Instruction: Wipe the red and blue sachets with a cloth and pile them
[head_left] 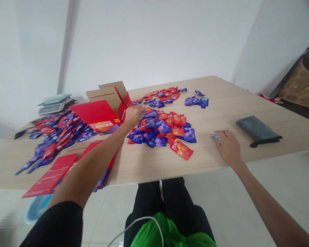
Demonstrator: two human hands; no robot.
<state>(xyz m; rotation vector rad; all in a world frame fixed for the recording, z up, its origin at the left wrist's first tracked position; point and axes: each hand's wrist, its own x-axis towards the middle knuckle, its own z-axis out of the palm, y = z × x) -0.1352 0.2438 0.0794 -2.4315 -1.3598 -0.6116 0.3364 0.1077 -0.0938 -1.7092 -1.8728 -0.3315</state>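
My left hand (134, 115) is between the open red box (96, 113) and the main pile of sachets (154, 125), its fingers drawn together at the pile's upper left edge. What those fingers hold, if anything, is hidden. The pile mixes orange-red and purple-blue packets, and one orange sachet (181, 149) lies flat at its front. On the right of the table, my right hand (228, 145) rests low with its fingers closed on a small crumpled silver-white piece (215, 137); its exact kind is unclear.
Flattened red cartons (53, 173) overhang the front left edge. Behind them spreads a heap of sachets (59, 133), with a scale-like device (56, 106) farther back. More sachets (161, 96) lie at the rear. A folded grey cloth (257, 128) sits right of my right hand.
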